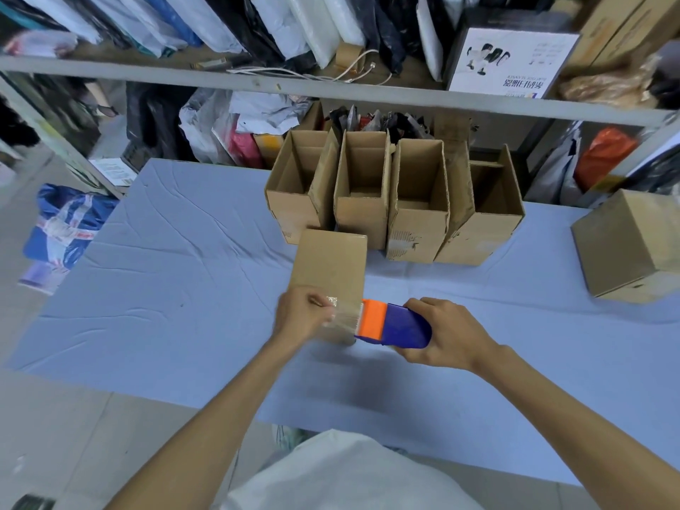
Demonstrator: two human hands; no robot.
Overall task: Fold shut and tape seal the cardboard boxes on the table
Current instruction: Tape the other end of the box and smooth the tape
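Currently left hand [305,314] pinches tape end [344,318] onto the closed box [331,266], right hand [449,336] grips the tape dispenser [395,323] — slack could wrinkle it.

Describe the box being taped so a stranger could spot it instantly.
On the pale blue tablecloth, find the row of four open brown cardboard boxes. Just before it sits the closed brown cardboard box, the only one with a left hand and a blue and orange tape dispenser at it.
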